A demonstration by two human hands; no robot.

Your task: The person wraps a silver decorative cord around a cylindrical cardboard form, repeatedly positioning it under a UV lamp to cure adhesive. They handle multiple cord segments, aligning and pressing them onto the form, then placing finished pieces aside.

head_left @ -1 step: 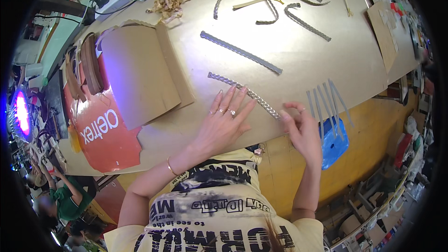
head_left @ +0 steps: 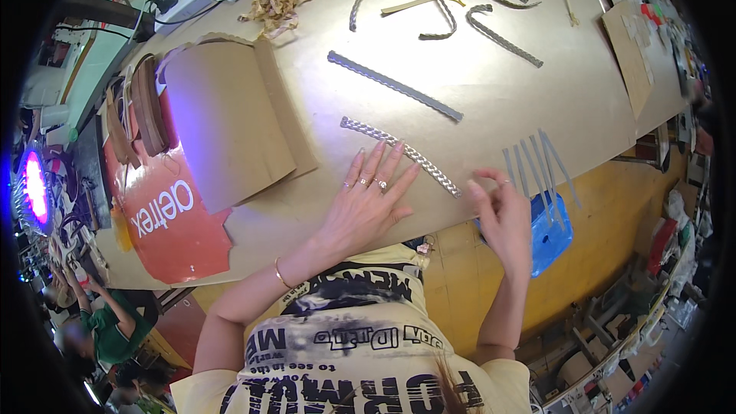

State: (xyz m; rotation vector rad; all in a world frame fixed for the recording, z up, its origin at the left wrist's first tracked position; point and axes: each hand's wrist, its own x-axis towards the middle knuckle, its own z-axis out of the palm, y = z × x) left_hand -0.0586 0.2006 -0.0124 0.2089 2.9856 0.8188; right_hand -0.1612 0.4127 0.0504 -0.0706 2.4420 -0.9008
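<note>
Pressing flat on the tabletop [head_left: 491,100], the left hand [head_left: 366,203] lies with its fingers spread, their tips touching or just short of a braided silver strip [head_left: 399,155] near the middle of the frame. That strip runs on a slant from upper left to lower right, so its long axis crosses just above the left fingertips and ends beside the right hand [head_left: 502,218]. The right hand sits at the tabletop's near edge, fingers loosely curled, thumb and forefinger close to the strip's lower right end; whether they actually pinch it cannot be told. So the right hand is nearer the end, the left nearer the middle. Just right of it, thin grey strips [head_left: 537,165] fan out over the edge. A darker strip [head_left: 395,86] lies parallel, farther up.
</note>
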